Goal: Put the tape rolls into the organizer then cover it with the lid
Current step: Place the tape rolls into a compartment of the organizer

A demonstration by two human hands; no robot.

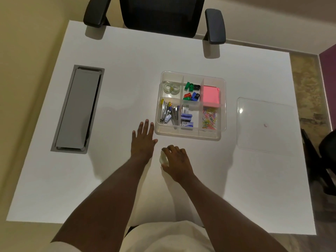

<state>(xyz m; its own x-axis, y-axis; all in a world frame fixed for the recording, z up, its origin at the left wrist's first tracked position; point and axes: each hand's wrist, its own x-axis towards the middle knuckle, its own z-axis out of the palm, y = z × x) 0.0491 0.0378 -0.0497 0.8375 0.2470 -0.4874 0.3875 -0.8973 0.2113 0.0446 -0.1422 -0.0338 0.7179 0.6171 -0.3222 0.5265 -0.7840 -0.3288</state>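
1. A tape roll [163, 158] is gripped by the right hand [177, 160] on the tabletop [112, 179], near the organizer [222, 106].
2. The left hand [143, 140] is laid flat, fingers [146, 125] spread open.
3. Two rolls [171, 87] are seen in the organizer's far-left compartment.
4. The lid [265, 124] is set apart, right of the organizer.

No print on the blue boxes [187, 119] in the organizer [222, 108] is readable.

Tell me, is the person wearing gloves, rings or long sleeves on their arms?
No gloves and no long sleeves. The left hand and right hand are bare, and so are both forearms up past the elbows. I see no ring, watch or bracelet. A pale cream short sleeve shows at the bottom edge, matching the cream clothing below.
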